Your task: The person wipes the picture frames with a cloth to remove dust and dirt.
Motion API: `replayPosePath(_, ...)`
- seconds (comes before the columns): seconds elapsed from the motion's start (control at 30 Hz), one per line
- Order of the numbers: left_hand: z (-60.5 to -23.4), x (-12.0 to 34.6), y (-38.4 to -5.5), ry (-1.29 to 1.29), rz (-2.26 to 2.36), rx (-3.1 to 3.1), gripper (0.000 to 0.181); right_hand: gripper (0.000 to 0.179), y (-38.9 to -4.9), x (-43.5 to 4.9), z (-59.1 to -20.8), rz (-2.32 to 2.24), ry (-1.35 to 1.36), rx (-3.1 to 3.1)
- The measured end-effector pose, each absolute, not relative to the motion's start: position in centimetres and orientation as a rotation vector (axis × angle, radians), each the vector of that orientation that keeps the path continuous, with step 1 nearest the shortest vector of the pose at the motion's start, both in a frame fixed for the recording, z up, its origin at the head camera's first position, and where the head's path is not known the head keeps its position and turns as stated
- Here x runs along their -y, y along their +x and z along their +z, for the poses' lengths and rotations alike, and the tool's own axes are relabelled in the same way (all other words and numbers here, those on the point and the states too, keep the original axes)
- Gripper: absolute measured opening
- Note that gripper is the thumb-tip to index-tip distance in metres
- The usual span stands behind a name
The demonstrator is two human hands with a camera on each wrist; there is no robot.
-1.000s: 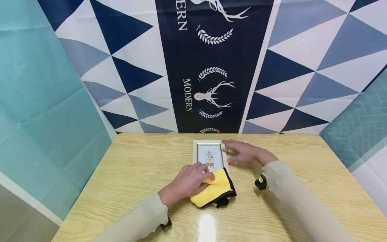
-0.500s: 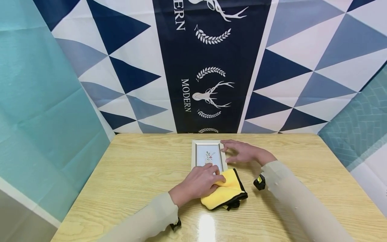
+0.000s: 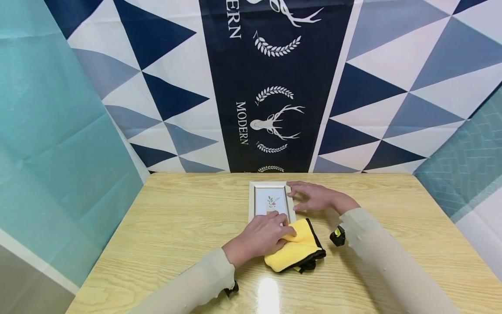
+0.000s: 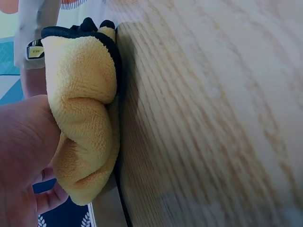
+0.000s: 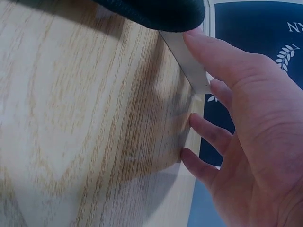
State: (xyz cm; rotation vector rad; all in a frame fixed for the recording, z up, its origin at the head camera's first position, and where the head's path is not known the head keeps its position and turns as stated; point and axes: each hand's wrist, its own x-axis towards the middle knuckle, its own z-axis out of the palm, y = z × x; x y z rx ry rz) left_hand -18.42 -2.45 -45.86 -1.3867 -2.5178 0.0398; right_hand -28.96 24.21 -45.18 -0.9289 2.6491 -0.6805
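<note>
A small picture frame (image 3: 252, 202) with a pale border and a plant print lies flat on the wooden table. Over its lower part, my left hand (image 3: 260, 235) grips a folded yellow cloth (image 3: 292, 255) with black edging. The cloth bulges beside the palm in the left wrist view, and it hides the frame's near end in the head view. My right hand (image 3: 315, 197) holds the frame at its right side, thumb on the side edge and index finger at the far corner. In the right wrist view, its other fingertips (image 5: 188, 156) touch the tabletop.
The wooden table (image 3: 176, 209) ends at a patterned wall cloth (image 3: 274, 69) just behind the frame. A teal sheet (image 3: 66, 144) hangs at the left. Both wrists carry small black devices (image 3: 337, 236).
The left hand and the yellow cloth have slid to the right over the frame's lower part, mostly in the first half second. The right hand stays on the frame.
</note>
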Motion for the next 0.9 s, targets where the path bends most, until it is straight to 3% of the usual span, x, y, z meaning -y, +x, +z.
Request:
replayPosePath(0.43, -45.8, 4.0, -18.1, -1.37, 0.001, 2.529, 0.021, 0.023, -28.8, -24.1, -44.8, -0.688, -0.905, -2.643)
replayPosePath(0.9, -46.4, 8.8, -17.9, -1.319, -0.187, 2.536, 0.02, 0.023, -29.0, -24.1, -44.9, -0.732, -0.855, -2.62)
